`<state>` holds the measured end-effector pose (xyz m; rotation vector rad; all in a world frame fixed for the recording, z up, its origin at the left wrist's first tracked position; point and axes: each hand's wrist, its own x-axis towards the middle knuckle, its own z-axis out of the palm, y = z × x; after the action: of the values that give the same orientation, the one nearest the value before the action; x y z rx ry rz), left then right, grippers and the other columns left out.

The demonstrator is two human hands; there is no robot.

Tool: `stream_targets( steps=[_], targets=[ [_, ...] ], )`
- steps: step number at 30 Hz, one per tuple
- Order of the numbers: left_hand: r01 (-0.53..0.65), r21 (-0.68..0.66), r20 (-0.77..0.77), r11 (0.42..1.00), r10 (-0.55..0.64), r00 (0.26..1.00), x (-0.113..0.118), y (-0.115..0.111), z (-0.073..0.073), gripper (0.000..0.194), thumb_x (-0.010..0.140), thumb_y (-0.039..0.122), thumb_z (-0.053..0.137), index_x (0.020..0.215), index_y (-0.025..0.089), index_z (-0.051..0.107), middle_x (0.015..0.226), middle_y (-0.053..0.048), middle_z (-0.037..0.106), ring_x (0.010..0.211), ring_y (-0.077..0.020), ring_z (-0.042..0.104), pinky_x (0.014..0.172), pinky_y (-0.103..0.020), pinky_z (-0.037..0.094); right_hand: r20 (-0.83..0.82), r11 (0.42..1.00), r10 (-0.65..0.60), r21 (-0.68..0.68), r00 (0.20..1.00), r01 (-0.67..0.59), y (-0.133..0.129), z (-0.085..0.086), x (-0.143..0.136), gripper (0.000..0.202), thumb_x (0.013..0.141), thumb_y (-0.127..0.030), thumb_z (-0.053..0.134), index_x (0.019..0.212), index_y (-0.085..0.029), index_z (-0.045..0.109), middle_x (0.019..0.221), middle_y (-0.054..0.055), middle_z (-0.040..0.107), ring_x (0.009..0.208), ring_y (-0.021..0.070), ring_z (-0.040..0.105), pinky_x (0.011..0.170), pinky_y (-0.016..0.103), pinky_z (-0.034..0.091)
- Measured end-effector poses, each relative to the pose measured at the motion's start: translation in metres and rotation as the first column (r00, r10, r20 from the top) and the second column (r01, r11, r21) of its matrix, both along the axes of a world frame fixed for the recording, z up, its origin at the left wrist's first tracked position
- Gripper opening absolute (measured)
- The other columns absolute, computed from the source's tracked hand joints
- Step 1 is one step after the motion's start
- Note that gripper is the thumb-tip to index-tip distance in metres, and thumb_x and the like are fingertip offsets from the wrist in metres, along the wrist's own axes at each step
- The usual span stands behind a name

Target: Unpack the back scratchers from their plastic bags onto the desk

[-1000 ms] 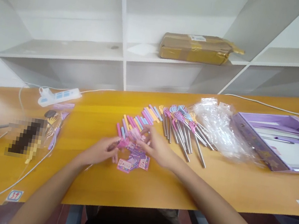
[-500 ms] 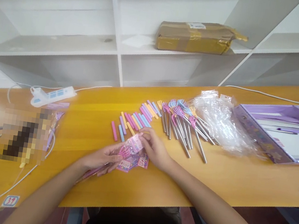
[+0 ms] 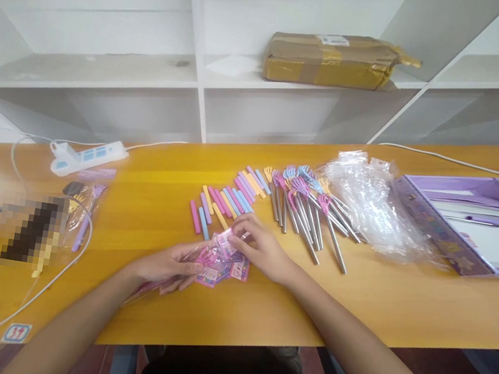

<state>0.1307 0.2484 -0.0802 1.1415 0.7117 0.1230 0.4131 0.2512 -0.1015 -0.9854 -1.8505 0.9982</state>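
My left hand [image 3: 167,265] is closed around a pink back scratcher [image 3: 206,258] in a clear plastic sleeve, its hand-shaped head pointing away from me. My right hand [image 3: 262,247] pinches a small pink printed card [image 3: 225,244] at the sleeve's top end; whether the card is inside the sleeve is hard to make out. Just below lie several more printed cards [image 3: 240,269], partly covered. Beyond the hands are loose coloured grip tubes [image 3: 228,199] in pink, purple, yellow and blue. To their right, metal-stemmed back scratchers [image 3: 306,205] with coloured heads lie in a pile.
Clear plastic sleeves [image 3: 361,198] are heaped beside an open purple box [image 3: 436,232] at the right. On the left are a white power strip [image 3: 90,157], a looping cable [image 3: 57,280] and a bagged purple back scratcher [image 3: 85,221]. A taped carton [image 3: 330,61] sits on the shelf.
The right hand has lowered the card slightly towards the back scratcher's head. My left hand still grips the sleeved scratcher. The view has shifted slightly.
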Motion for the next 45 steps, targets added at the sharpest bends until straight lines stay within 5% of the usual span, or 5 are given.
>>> stream_targets(
  steps=[7, 19, 28, 36, 45],
  targets=[
    [-0.108, 0.027, 0.028, 0.994, 0.107, 0.994, -0.011, 0.002, -0.001, 0.064, 0.101, 0.048, 0.068, 0.154, 0.020, 0.047, 0.061, 0.006, 0.063, 0.030, -0.0046, 0.041, 0.031, -0.013, 0.030, -0.123, 0.963, -0.249, 0.079, 0.961, 0.260, 0.019, 0.010, 0.032, 0.034, 0.107, -0.048, 0.054, 0.090, -0.021, 0.062, 0.103, 0.006, 0.058, 0.102, 0.0200, 0.058, 0.097, 0.036, 0.047],
    [-0.073, -0.069, 0.057, 0.995, 0.077, 0.995, 0.008, -0.002, -0.011, 0.046, 0.096, 0.058, 0.069, 0.114, 0.017, 0.058, 0.064, 0.004, 0.064, 0.031, -0.0057, 0.043, 0.030, -0.017, 0.031, 0.003, 0.943, 0.311, -0.123, 0.950, -0.308, 0.000, 0.013, -0.005, 0.041, 0.104, -0.057, 0.058, 0.113, -0.018, 0.069, 0.105, 0.006, 0.068, 0.092, 0.0187, 0.061, 0.086, 0.032, 0.051],
    [0.196, -0.043, 0.114, 0.980, -0.190, 0.975, 0.009, -0.004, -0.012, 0.045, 0.093, 0.058, 0.074, 0.105, 0.016, 0.063, 0.067, 0.004, 0.055, 0.046, -0.0062, 0.040, 0.043, -0.020, 0.026, -0.256, 0.866, -0.487, -0.013, 0.835, 0.501, 0.007, 0.061, 0.032, 0.050, 0.098, -0.067, 0.062, 0.076, -0.021, 0.061, 0.065, 0.000, 0.052, 0.058, 0.0142, 0.047, 0.058, 0.029, 0.044],
    [0.207, -0.081, 0.146, 0.975, -0.193, 0.970, 0.011, -0.008, -0.012, 0.042, 0.097, 0.057, 0.070, 0.093, 0.017, 0.059, 0.065, 0.008, 0.031, 0.055, -0.0082, 0.023, 0.052, -0.025, 0.016, -0.434, 0.939, -0.336, -0.225, 0.836, 0.260, -0.019, 0.072, 0.051, 0.032, 0.090, -0.054, 0.077, 0.091, -0.023, 0.068, 0.092, 0.005, 0.069, 0.082, 0.0179, 0.065, 0.082, 0.036, 0.057],
    [0.090, -0.098, 0.165, 0.991, -0.073, 0.984, 0.013, -0.010, -0.011, 0.049, 0.100, 0.066, 0.057, 0.092, 0.018, 0.057, 0.065, 0.008, 0.027, 0.053, -0.0086, 0.018, 0.051, -0.025, 0.013, 0.585, 0.394, -0.778, 0.166, 0.232, 0.904, 0.074, 0.082, 0.281, 0.027, 0.099, -0.022, 0.058, 0.073, -0.015, 0.060, 0.084, 0.015, 0.065, 0.065, 0.0125, 0.038, 0.070, 0.039, 0.030]
  ],
)
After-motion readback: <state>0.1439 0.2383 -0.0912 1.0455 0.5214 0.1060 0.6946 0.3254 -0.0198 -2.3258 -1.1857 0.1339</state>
